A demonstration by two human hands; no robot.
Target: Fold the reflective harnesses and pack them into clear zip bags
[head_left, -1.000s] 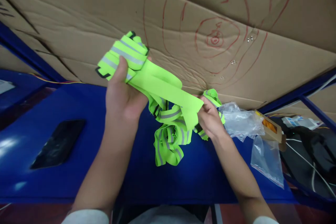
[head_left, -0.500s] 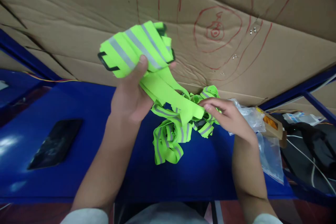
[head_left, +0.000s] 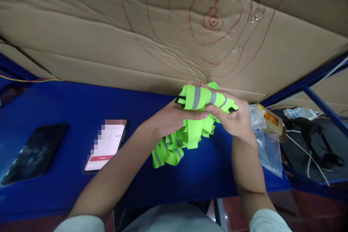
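A neon-green strap bundle with grey reflective stripes (head_left: 203, 98) is held between both hands above the blue table (head_left: 67, 105). My left hand (head_left: 174, 117) grips the folded part from the left, thumb on top. My right hand (head_left: 235, 116) wraps its fingers over the same folded part from the right. Loose loops of the strap (head_left: 170, 148) hang from the hands down to the table.
A lit phone (head_left: 106, 145) and a dark phone (head_left: 34, 152) lie on the table at the left. Clear plastic bags (head_left: 268, 145) and a small cardboard pack (head_left: 270, 119) sit at the right. A large cardboard sheet (head_left: 108, 36) with red drawing stands behind. Cables lie far right.
My left hand brought the folded straps down and to the right, meeting my right hand, which now closes over them. The view shifted, and a lit phone came into sight.
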